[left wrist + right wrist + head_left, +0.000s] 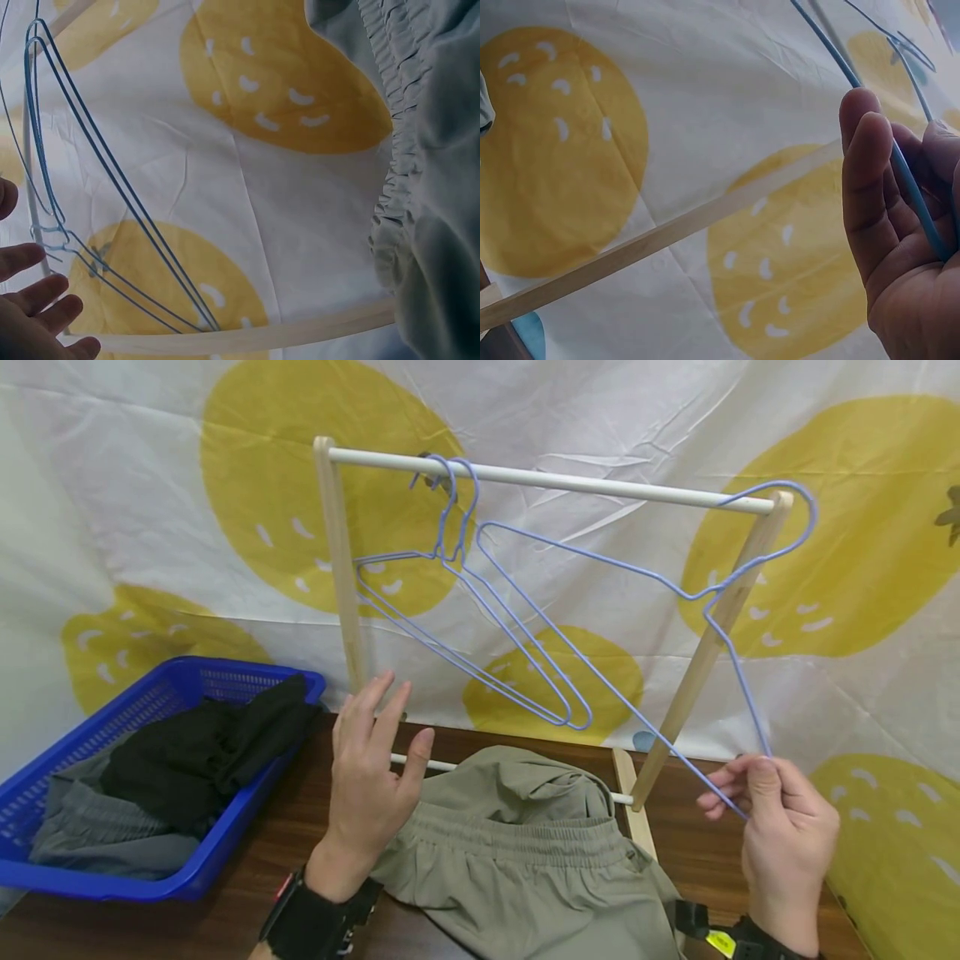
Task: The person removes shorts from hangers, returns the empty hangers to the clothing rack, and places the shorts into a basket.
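My right hand [783, 814] grips one corner of a blue wire hanger [600, 556]. That hanger is tilted, its hook up at the right end of the rack's top bar. In the right wrist view, curled fingers [870, 165] wrap its wire. My left hand [375, 768] is raised with fingers spread, holding nothing, left of the rack's middle. Olive-green elastic-waist pants [517, 852] lie between the hands, their waistband toward the rack and draped over its low bar. Two more blue hangers [510, 635] hang from the top bar, close together.
The rack has a white top bar [555, 479] and wooden side posts [341, 568]. At left a blue plastic basket [217, 835] holds black and grey clothes. A white cloth [570, 410] with yellow fruit prints hangs behind. The table [300, 827] is dark wood.
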The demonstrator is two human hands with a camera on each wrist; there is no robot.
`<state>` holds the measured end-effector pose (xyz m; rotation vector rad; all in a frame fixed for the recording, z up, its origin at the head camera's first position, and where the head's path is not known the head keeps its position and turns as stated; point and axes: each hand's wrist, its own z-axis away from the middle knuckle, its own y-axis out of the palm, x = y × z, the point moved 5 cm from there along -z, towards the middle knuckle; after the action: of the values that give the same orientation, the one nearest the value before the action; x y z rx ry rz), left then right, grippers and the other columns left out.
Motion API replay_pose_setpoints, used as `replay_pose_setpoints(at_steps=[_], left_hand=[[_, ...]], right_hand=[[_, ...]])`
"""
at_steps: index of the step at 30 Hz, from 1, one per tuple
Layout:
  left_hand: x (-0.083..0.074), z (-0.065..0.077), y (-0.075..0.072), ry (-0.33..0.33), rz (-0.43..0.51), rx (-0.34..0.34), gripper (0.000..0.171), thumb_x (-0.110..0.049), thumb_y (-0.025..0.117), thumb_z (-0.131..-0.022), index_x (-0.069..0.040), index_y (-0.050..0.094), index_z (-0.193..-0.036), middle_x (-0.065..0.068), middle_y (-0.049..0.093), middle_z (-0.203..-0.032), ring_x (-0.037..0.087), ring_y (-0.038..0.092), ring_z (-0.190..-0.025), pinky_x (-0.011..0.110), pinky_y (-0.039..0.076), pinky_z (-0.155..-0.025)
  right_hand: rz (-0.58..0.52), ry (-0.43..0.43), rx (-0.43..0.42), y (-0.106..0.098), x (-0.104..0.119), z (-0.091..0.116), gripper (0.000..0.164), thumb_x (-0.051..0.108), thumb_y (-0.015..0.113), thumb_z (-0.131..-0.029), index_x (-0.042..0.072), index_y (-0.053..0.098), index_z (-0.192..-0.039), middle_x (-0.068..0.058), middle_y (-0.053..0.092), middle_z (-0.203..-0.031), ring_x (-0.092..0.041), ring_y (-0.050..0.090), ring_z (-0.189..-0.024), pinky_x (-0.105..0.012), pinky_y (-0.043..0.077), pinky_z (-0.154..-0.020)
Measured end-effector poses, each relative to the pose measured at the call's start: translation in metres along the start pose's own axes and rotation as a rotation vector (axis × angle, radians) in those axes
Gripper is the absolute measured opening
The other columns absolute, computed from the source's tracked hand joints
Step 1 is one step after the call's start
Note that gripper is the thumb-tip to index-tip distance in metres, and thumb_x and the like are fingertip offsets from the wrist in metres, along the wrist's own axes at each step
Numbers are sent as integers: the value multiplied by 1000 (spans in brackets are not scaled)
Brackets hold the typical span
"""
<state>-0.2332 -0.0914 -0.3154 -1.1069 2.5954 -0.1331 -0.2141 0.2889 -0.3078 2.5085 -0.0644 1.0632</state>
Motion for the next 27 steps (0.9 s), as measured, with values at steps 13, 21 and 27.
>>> replay_pose_setpoints(at_steps=[13,21,27], left_hand=[[2,2,3,-1,-2,22,54,-41,50,-109,3,61,-138,26,55,-144,45,52,-132,73,32,-108],[2,4,7,-17,13,42,55,-42,49,-109,2,61,-139,24,55,-146,44,52,-133,73,30,-110],[2,4,7,-18,11,39,54,-41,50,-109,2,61,-138,24,55,-145,44,53,-132,73,31,-109]], right_hand=[[-21,35,22,2,-12,0,29,-1,56,-103,-26,60,-89,-19,72,-71,-20,68,-50,-27,56,-49],[23,65,-13,4,-13,-1,33,3,59,-103,-26,60,-89,-18,71,-70,-20,67,-50,-28,56,-49],[113,89,-19,9,-14,-11,36,9,62,-102,-24,61,-88,-16,71,-69,-19,66,-49,-27,56,-48]])
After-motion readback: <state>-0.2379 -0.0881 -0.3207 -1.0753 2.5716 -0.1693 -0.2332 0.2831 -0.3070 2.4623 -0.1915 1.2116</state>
